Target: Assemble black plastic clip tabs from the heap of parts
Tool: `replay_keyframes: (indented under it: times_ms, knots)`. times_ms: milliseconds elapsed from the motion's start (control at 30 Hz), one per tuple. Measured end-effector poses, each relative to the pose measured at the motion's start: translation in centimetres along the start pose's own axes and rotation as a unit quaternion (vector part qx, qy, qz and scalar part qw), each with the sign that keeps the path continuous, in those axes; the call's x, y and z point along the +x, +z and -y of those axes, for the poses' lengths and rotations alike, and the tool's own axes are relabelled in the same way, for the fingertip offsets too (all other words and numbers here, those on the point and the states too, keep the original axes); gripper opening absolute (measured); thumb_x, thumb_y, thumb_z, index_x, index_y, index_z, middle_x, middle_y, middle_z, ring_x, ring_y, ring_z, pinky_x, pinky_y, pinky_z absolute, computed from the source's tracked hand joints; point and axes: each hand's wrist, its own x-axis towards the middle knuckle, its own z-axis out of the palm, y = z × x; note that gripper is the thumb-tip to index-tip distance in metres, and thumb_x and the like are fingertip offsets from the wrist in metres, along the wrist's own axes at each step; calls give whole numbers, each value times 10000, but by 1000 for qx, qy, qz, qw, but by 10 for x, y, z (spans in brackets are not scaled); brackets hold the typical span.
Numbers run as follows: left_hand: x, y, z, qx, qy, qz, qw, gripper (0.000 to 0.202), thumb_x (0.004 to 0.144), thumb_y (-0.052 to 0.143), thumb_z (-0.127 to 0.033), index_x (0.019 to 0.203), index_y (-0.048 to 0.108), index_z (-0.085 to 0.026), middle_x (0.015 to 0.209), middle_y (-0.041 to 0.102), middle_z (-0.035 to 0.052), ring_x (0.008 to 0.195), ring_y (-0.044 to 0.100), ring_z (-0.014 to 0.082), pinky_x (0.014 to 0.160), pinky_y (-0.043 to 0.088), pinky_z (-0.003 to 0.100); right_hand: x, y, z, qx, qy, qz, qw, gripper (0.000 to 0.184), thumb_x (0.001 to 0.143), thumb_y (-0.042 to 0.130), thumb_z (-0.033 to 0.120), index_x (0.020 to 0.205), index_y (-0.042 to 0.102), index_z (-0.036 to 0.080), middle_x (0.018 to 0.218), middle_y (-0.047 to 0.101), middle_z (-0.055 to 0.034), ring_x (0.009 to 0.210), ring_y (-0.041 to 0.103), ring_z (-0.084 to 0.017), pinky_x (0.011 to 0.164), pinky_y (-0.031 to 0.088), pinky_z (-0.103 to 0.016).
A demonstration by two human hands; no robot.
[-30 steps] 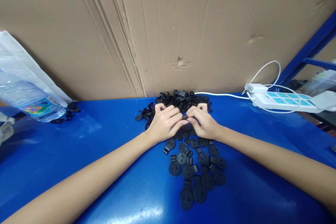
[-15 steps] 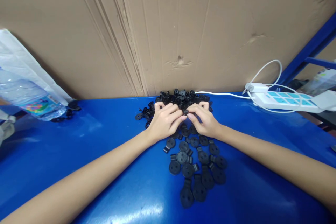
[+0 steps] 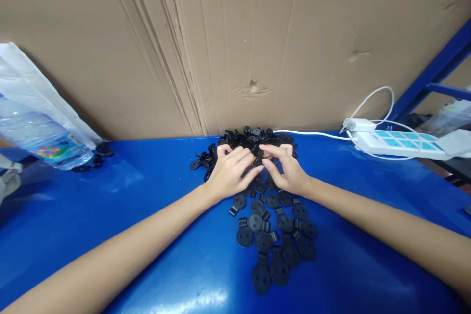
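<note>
My left hand is curled over the near side of a heap of black plastic clips, its thumb and index finger bent around a small black clip that is partly hidden. Close on the other side, my right hand has thumb and index finger apart, with their tips near that same clip. Below both hands lie several black clips, each a round disc with two holes and a short tab, spread toward me on the blue table.
A brown cardboard wall closes off the back of the blue table. At left a plastic water bottle leans by a white bag. A white power strip with cables lies at right, near a blue metal frame.
The thumb and index finger of my right hand have spread apart from the small clip where both hands met. My left hand stays nearly in place; the laid-out clips look unchanged.
</note>
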Motion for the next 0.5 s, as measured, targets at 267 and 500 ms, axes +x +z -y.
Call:
replay_keyframes:
  times_ms: [267, 500]
  knots:
    - [-1, 0, 0, 7, 21, 13, 1000, 179, 931, 478, -245, 808, 567, -152, 724, 615, 15, 695, 520, 144, 740, 255, 365, 1, -3, 3, 19, 3, 25, 999, 206, 964, 441, 266, 1151, 507, 212, 836, 679, -29, 669, 611, -169, 796, 344, -380]
    - [-1, -1, 0, -7, 2, 3, 1000, 220, 974, 443, -279, 829, 556, -158, 786, 643, 19, 720, 527, 139, 754, 245, 364, -1, -1, -1, 2, 23, 9, 1000, 128, 995, 381, 282, 1039, 490, 231, 848, 682, -27, 725, 595, -184, 796, 350, -369]
